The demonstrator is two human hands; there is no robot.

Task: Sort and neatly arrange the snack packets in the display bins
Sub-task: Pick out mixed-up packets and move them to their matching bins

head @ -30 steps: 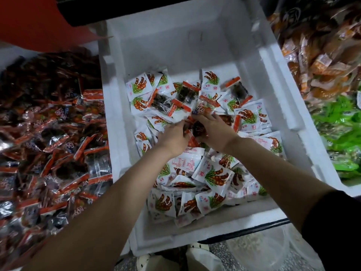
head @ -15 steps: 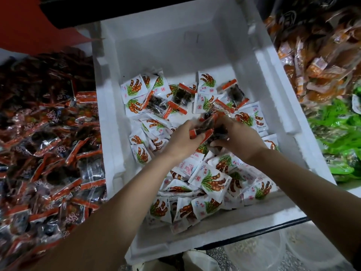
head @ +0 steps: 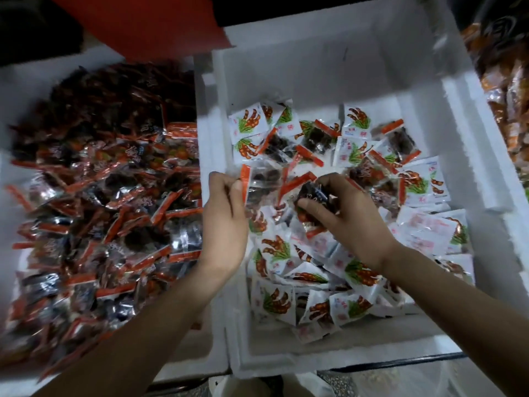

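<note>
Left hand pinches a red-edged packet, right hand grips a dark packet; the matching left bin lies beside the left hand

Two bare arms of one person. The left grip is a bare hand. Behind it, the left forearm is uncovered from the wrist to the lower edge of the view. The right grip is also a bare hand. Behind it, the right forearm is uncovered and broadens toward the lower right corner. Blur softens the fingernails.
</note>
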